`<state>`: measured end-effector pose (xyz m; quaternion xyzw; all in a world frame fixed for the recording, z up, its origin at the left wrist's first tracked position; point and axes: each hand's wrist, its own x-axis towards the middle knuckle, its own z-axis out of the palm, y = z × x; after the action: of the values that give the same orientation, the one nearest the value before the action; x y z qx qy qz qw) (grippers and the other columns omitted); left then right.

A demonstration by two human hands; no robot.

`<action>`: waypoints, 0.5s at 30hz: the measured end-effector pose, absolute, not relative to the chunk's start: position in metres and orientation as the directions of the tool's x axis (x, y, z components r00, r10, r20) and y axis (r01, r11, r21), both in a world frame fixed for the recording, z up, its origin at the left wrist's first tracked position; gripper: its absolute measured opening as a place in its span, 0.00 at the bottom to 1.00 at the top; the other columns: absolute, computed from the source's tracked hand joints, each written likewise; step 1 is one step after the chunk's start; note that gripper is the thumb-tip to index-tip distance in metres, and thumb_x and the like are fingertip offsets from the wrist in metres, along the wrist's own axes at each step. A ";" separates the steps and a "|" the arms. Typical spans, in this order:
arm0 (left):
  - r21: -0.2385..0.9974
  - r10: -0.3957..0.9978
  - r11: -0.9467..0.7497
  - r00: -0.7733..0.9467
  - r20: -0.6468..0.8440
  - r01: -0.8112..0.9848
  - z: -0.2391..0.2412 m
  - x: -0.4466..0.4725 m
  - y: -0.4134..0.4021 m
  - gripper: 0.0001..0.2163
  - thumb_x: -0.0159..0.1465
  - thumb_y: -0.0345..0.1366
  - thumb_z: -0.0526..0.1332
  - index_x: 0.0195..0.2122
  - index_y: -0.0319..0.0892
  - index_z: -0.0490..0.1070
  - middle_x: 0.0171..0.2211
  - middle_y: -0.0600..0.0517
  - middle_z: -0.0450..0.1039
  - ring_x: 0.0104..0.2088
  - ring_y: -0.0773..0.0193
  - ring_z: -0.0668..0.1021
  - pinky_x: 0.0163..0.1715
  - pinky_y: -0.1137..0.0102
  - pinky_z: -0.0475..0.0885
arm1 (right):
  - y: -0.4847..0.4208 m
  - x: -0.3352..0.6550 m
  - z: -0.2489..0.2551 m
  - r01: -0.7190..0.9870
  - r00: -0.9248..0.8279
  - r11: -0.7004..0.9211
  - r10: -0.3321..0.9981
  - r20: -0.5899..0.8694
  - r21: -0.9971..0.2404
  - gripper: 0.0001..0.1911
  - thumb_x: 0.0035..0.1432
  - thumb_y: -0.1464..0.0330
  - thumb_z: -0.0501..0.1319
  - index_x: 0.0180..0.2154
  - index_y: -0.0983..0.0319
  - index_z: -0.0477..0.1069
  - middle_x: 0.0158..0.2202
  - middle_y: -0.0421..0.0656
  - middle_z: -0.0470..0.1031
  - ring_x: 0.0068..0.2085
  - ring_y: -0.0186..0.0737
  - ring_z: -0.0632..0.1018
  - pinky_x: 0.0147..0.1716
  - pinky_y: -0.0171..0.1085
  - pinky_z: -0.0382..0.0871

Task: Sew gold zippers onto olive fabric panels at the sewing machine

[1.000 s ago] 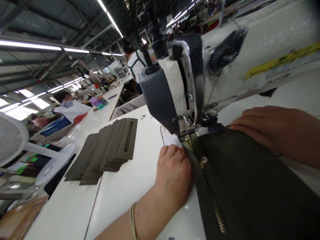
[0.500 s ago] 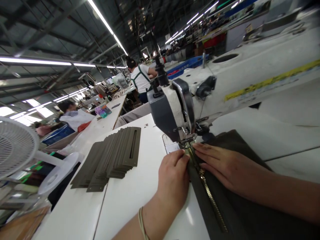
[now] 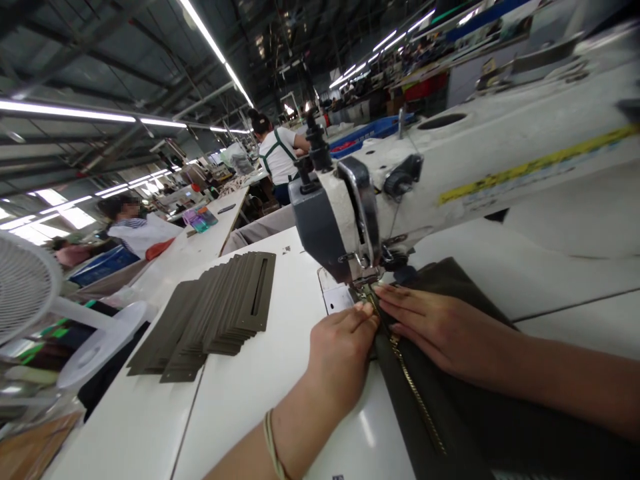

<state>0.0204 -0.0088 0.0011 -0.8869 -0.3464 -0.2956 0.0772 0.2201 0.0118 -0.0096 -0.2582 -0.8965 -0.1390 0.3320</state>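
A dark olive fabric piece with a gold-toothed zipper runs under the presser foot of a sewing machine. My left hand has curled fingers pinching the fabric's left edge, just in front of the foot. On the other side of the zipper, my right hand lies flat on the cloth, fingers stretched toward the needle area. The zipper's metal slider sits between the two hands, a little nearer to me than the fingertips.
Left of the machine, a fanned stack of olive slotted panels lies on the white table. A white fan stands at the far left. Two people work beyond, and a blue crate is behind the machine.
The camera view has shifted slightly, so the scene sits a little further left. Both hands and the zipper keep nearly the same place relative to the presser foot.
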 end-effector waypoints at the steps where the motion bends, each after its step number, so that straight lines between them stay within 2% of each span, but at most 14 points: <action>1: 0.062 0.566 -0.748 0.586 0.581 0.661 0.002 0.021 -0.009 0.08 0.70 0.28 0.55 0.42 0.38 0.75 0.43 0.46 0.80 0.44 0.58 0.82 0.44 0.64 0.81 | 0.012 0.220 -0.009 0.556 -0.646 0.827 0.371 0.667 0.079 0.19 0.65 0.77 0.48 0.45 0.77 0.75 0.46 0.59 0.78 0.48 0.48 0.80 0.50 0.42 0.74; 8: 0.060 0.565 -0.758 0.608 0.557 0.650 0.007 0.021 -0.010 0.10 0.71 0.29 0.53 0.43 0.38 0.74 0.44 0.45 0.80 0.43 0.57 0.82 0.40 0.62 0.81 | 0.012 0.220 -0.008 0.561 -0.635 0.825 0.380 0.673 0.064 0.20 0.65 0.77 0.46 0.45 0.80 0.75 0.46 0.60 0.78 0.48 0.49 0.80 0.50 0.42 0.75; 15: 0.087 0.626 -0.719 0.589 0.511 0.689 0.009 0.022 -0.009 0.11 0.70 0.28 0.53 0.44 0.39 0.74 0.44 0.45 0.79 0.42 0.57 0.81 0.40 0.61 0.79 | 0.016 0.220 -0.012 0.566 -0.627 0.823 0.391 0.674 0.050 0.19 0.65 0.76 0.47 0.46 0.75 0.75 0.46 0.56 0.79 0.48 0.44 0.79 0.52 0.41 0.74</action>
<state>0.0224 -0.0090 0.0088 -0.8893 -0.3698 -0.2623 0.0601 0.2202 0.0160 -0.0120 -0.2680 -0.8926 -0.1297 0.3385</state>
